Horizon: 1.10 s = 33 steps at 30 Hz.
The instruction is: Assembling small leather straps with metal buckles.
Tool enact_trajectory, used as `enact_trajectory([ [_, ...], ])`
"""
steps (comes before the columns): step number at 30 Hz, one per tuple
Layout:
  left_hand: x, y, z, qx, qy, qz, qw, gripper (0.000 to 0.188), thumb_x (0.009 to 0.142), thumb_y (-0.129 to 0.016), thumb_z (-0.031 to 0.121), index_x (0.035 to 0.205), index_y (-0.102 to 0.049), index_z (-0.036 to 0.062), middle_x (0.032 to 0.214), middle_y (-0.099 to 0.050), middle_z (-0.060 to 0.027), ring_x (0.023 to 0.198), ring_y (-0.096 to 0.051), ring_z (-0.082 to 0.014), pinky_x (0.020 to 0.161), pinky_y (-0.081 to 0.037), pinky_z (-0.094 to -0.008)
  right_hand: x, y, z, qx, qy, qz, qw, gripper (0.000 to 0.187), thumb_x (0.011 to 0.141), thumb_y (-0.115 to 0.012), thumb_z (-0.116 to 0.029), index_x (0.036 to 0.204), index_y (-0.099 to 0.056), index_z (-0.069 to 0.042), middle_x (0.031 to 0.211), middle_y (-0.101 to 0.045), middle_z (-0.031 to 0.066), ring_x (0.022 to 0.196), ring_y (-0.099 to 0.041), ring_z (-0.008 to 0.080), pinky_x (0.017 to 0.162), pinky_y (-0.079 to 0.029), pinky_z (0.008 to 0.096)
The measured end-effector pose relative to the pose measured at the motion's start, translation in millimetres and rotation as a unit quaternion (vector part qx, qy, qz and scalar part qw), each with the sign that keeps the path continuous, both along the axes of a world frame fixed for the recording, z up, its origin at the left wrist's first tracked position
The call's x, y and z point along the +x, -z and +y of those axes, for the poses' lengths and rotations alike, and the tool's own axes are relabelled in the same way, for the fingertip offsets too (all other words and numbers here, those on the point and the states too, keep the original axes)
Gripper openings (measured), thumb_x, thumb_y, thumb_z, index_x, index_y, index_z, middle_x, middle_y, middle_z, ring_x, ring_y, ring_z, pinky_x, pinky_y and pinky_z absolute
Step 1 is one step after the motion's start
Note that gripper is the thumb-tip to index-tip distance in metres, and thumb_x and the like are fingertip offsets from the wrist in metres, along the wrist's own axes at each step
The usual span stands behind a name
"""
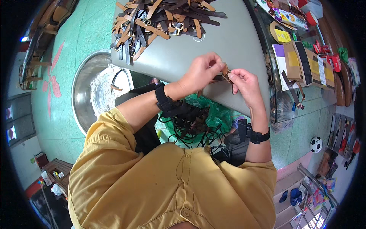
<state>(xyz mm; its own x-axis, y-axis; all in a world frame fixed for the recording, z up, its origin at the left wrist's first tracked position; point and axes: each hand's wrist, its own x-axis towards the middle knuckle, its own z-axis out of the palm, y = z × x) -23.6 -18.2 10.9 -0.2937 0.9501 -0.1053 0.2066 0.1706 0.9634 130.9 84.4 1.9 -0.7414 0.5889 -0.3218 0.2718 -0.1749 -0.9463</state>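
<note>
Over the near edge of the grey table (236, 42), my left hand (202, 70) and my right hand (246, 83) meet at a small brown leather strap (225, 71) with a buckle. The left thumb and fingers pinch its upper end. My right thumb and forefinger grip it by the buckle; a dark end hangs below, and the fingers partly hide the rest. A heap of brown and black leather buckle straps (164, 23) lies at the table's far left. Below my hands, a green plastic bag (223, 114) holds dark straps and black cords (190, 122).
Left of the table, a metal basin (81, 101) stands on the green floor with one strap (114, 81) inside. At right, a glass-topped table (282, 105) carries cardboard boxes (299, 63), packages and a dark strap (290, 86). A football (316, 145) lies farther right.
</note>
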Motion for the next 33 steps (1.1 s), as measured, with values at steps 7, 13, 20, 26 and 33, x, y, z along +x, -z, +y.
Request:
enact_trajectory([
  [7, -4, 10, 3, -0.018, -0.067, -0.328, 0.942, 0.022, 0.096, -0.04, 0.024, 0.097, -0.04, 0.0019, 0.09, -0.059, -0.0149, 0.079, -0.064, -0.0223, 0.074, -0.054, -0.031, 0, 2, -1, 0.012, 0.017, -0.023, 1.0, 0.015, 0.085, -0.06, -0.012, 0.089, -0.059, 0.002, 0.071, -0.057, 0.0025, 0.048, -0.046, 0.0044, 0.042, -0.038, 0.0195],
  [13, -4, 13, 4, -0.011, -0.076, -0.351, 0.933, 0.023, 0.097, -0.036, 0.026, 0.099, -0.037, 0.003, 0.097, -0.058, -0.0202, 0.085, -0.064, -0.0272, 0.077, -0.054, -0.0342, 0, 0, 0, 0.007, 0.015, -0.035, 0.999, 0.015, 0.085, -0.06, -0.012, 0.088, -0.059, 0.003, 0.071, -0.057, 0.0032, 0.047, -0.046, 0.0045, 0.041, -0.037, 0.0195],
  [20, -3, 16, 3, 0.005, -0.063, -0.343, 0.937, 0.021, 0.097, -0.036, 0.024, 0.098, -0.037, 0.003, 0.101, -0.057, -0.0213, 0.09, -0.062, -0.0272, 0.079, -0.054, -0.0348, -1, 0, 0, 0.017, 0.019, -0.061, 0.998, 0.015, 0.085, -0.06, -0.012, 0.086, -0.059, 0.003, 0.067, -0.056, 0.002, 0.046, -0.045, 0.0042, 0.04, -0.036, 0.0195],
  [26, 1, 14, 2, 0.023, -0.051, -0.318, 0.946, 0.023, 0.097, -0.037, 0.025, 0.098, -0.038, 0.0027, 0.101, -0.056, -0.0185, 0.091, -0.062, -0.0254, 0.08, -0.053, -0.0349, -2, 0, -2, 0.029, 0.032, -0.085, 0.995, 0.019, 0.082, -0.061, -0.017, 0.084, -0.061, 0.002, 0.061, -0.056, 0.0007, 0.045, -0.047, 0.005, 0.04, -0.038, 0.0209],
  [33, 28, 23, -10, 0.1, -0.025, -0.113, 0.988, 0.023, 0.094, -0.047, 0.019, 0.094, -0.05, -0.0029, 0.086, -0.061, -0.0079, 0.079, -0.06, -0.0128, 0.071, -0.049, -0.0248, -5, 5, -8, 0.071, 0.073, -0.106, 0.989, 0.014, 0.083, -0.06, -0.014, 0.082, -0.062, 0.0, 0.06, -0.056, -0.0001, 0.045, -0.047, 0.0048, 0.039, -0.037, 0.0215],
])
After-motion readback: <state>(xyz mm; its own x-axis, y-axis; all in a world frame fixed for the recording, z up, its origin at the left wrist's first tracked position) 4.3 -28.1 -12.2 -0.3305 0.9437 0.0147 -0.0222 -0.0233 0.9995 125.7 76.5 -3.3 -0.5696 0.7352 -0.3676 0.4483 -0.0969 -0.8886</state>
